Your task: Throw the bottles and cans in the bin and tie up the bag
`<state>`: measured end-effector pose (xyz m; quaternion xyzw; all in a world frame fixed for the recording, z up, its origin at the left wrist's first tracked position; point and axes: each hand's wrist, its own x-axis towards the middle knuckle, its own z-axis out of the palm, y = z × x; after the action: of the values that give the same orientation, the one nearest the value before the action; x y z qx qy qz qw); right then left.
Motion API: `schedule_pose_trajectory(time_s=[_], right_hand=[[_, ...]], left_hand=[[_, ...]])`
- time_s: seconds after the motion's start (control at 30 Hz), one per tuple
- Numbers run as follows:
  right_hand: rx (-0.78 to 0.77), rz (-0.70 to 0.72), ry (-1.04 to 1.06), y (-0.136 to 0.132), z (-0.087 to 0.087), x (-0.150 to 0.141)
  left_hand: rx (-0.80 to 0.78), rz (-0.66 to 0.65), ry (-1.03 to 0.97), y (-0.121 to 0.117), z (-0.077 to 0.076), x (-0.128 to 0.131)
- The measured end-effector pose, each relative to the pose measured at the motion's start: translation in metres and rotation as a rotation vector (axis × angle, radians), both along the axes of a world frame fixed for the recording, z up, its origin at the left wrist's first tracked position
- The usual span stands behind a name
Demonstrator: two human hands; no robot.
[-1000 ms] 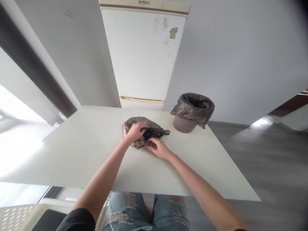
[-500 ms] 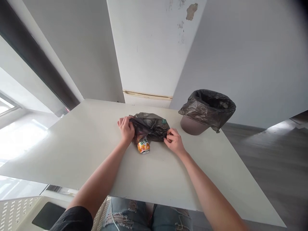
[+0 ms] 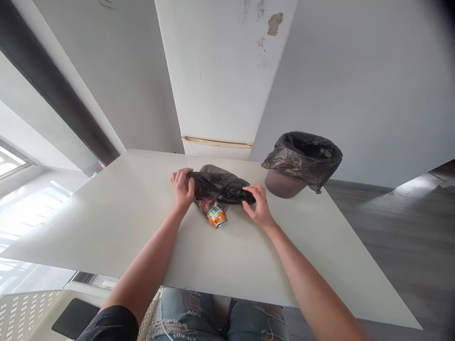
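Observation:
A thin black plastic bag [image 3: 223, 183] lies on its side in the middle of the white table [image 3: 234, 255]. My left hand [image 3: 183, 187] is closed on the bag's left end. At the right end, my right hand [image 3: 257, 203] has its thumb and fingers apart and touches the plastic. An orange drink can [image 3: 217, 215] with green and white lettering sticks out of the bag's near side, lying down with its top toward me. Part of the can is still covered by plastic. Whatever else is inside the bag is hidden.
At the table's back right stands a brown bin [image 3: 284, 184] with a black bin liner [image 3: 302, 163] folded over its rim. A white fridge [image 3: 227, 85] is behind the table. Below the left front edge is a cream basket [image 3: 31, 310] beside a dark flat object [image 3: 75, 318].
The can has slid slightly toward me and to the right, showing more of its label. My right fingers have opened from a pinch. The bag looks flatter.

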<state>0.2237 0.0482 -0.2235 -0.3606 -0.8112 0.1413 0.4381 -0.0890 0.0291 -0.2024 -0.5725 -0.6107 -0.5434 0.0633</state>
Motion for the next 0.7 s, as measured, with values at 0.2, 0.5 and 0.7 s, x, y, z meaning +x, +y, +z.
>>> schedule_pose_trajectory(time_s=[0.2, 0.5, 0.7], right_hand=[[0.062, 0.089, -0.211, -0.004, -0.007, -0.013], [-0.020, 0.120, 0.004, -0.003, -0.007, -0.004], [0.007, 0.105, -0.173, -0.001, -0.013, -0.008]], left_hand=[[-0.150, -0.268, 0.357, -0.014, 0.013, 0.039], [-0.356, -0.339, 0.541, -0.010, 0.013, 0.030], [-0.175, -0.299, 0.420, -0.010, 0.016, 0.037]])
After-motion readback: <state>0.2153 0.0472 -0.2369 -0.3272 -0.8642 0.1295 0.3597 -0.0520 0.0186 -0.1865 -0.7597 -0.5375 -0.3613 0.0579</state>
